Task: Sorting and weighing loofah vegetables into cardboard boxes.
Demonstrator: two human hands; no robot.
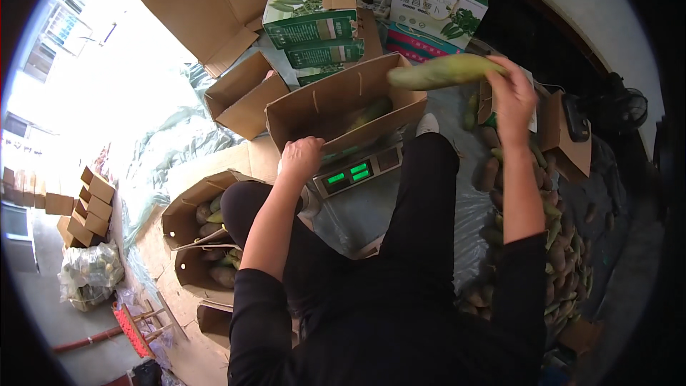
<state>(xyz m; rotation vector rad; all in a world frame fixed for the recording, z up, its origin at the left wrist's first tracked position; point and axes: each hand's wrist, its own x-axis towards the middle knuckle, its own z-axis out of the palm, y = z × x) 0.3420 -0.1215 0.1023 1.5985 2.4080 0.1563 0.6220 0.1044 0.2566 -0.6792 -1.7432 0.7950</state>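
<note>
Sitting low with black-clad knees spread, the person works over a scale (355,171) with a glowing green readout. At near left an open cardboard carton (187,209) holds smooth green and brown husked cobs; a loose heap of them (550,243) lies at right. The left hand (301,157) curls over the near rim of a brown cardboard box (343,104) on the scale, steadying it. Farther right, the right hand (511,96) clamps a long pale-green cob (444,71) above that box.
</note>
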